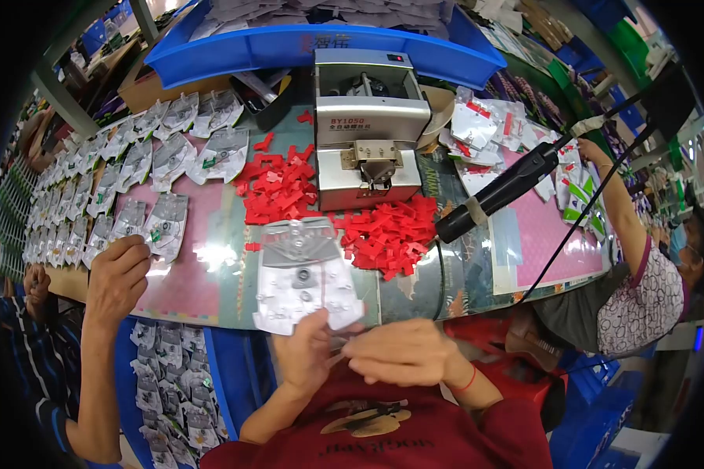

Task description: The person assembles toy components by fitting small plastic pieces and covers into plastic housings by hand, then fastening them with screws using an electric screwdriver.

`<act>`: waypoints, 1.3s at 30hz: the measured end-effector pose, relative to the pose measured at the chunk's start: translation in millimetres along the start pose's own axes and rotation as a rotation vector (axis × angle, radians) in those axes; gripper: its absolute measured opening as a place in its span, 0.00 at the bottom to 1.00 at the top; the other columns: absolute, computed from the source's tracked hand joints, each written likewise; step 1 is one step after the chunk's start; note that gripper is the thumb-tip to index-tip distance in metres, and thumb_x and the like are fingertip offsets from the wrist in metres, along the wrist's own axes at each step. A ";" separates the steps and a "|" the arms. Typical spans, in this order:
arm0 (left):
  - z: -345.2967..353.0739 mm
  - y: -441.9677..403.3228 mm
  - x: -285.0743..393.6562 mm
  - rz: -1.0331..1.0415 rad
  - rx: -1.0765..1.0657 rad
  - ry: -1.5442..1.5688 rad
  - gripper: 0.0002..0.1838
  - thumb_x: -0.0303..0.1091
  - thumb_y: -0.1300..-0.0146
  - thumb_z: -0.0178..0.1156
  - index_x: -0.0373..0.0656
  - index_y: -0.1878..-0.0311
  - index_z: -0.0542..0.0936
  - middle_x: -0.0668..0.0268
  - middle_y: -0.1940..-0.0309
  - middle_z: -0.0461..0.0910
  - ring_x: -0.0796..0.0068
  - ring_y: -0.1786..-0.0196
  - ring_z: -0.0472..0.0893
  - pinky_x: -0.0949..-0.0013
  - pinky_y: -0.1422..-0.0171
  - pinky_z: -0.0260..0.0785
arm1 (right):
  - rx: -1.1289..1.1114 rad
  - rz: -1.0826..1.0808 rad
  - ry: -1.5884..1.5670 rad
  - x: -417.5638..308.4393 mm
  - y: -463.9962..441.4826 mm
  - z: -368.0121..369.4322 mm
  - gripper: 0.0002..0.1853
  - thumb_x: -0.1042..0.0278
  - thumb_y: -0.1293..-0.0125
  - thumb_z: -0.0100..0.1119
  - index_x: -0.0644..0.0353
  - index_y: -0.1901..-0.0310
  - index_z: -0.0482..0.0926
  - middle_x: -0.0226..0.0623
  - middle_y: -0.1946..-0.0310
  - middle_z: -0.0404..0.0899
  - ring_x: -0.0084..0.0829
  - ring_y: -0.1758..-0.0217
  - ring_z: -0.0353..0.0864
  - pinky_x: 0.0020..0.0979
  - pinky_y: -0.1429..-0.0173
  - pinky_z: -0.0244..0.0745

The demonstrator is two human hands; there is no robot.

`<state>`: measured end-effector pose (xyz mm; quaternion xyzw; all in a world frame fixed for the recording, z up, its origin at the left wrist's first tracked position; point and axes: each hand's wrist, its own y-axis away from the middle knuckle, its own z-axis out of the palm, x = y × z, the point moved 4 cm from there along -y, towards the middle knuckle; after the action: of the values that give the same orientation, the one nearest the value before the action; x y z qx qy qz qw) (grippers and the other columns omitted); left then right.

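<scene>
My left hand [308,356] grips the lower edge of a white plastic housing [305,285], tilted up over the front of the table. The housing has a clear upper part, round dark holes and several small posts. Close beside it on the right, my right hand [403,353] has its fingers pressed together, pointing at my left hand; whatever lies under them is hidden. Beyond the housing are two heaps of small red plastic pieces [389,234]. A silver screw feeder [371,129] marked BY1050 stands behind them. A black electric screwdriver [499,191] hangs at the right.
Rows of similar housings [137,164] cover the table's left side, where another person's hand [119,277] touches one. At the right, a co-worker's arm [622,195] reaches toward more parts. A blue bin [328,51] stands behind the feeder; another blue crate [219,375] of housings sits below left.
</scene>
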<state>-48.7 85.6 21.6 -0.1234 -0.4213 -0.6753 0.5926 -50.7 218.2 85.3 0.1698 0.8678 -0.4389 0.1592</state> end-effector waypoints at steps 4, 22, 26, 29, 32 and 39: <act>-4.0 -8.5 17.3 0.111 0.021 0.013 0.21 0.28 0.46 0.47 0.30 0.48 0.64 0.54 0.62 0.77 0.56 0.63 0.80 0.65 0.70 0.78 | 0.147 0.341 0.185 21.9 15.7 -40.0 0.10 0.82 0.53 0.58 0.67 0.66 0.78 0.43 0.66 0.79 0.33 0.67 0.80 0.28 0.66 0.76; -0.4 -10.9 5.7 0.015 -0.026 0.034 0.20 0.28 0.46 0.49 0.31 0.48 0.66 0.55 0.61 0.77 0.57 0.60 0.80 0.64 0.66 0.78 | -0.071 0.581 0.418 65.0 52.8 -36.6 0.12 0.82 0.54 0.58 0.62 0.64 0.78 0.36 0.66 0.76 0.35 0.66 0.75 0.31 0.62 0.71; 1.8 -11.4 -1.0 -0.025 -0.025 0.031 0.21 0.28 0.46 0.49 0.32 0.48 0.65 0.55 0.61 0.77 0.57 0.60 0.80 0.64 0.65 0.78 | -0.069 0.531 0.368 60.1 66.2 -36.2 0.12 0.82 0.57 0.59 0.63 0.67 0.78 0.35 0.70 0.75 0.34 0.68 0.74 0.30 0.65 0.70; 2.2 -12.1 -5.4 -0.051 -0.037 0.011 0.22 0.27 0.46 0.49 0.33 0.46 0.64 0.55 0.59 0.76 0.57 0.59 0.79 0.63 0.64 0.78 | -0.078 0.524 0.337 53.8 71.1 -33.2 0.12 0.82 0.58 0.60 0.63 0.67 0.78 0.35 0.71 0.74 0.33 0.69 0.73 0.30 0.66 0.70; 5.1 -12.3 -6.9 -0.034 -0.041 0.017 0.24 0.26 0.46 0.48 0.34 0.44 0.61 0.54 0.56 0.75 0.56 0.55 0.78 0.62 0.62 0.78 | -0.064 0.561 0.307 49.8 74.7 -28.5 0.12 0.82 0.58 0.61 0.63 0.68 0.78 0.35 0.72 0.74 0.32 0.70 0.72 0.30 0.67 0.69; 8.9 -12.3 -18.5 0.068 -0.031 0.026 0.28 0.23 0.47 0.48 0.37 0.40 0.57 0.52 0.50 0.71 0.54 0.51 0.75 0.58 0.55 0.76 | -0.051 0.620 0.352 43.6 73.1 -30.3 0.11 0.83 0.58 0.62 0.64 0.69 0.78 0.35 0.73 0.75 0.32 0.71 0.73 0.28 0.69 0.68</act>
<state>-57.9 104.1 9.6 -0.1379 -0.3984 -0.6629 0.6187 -61.7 290.4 32.1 0.4941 0.7999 -0.3118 0.1370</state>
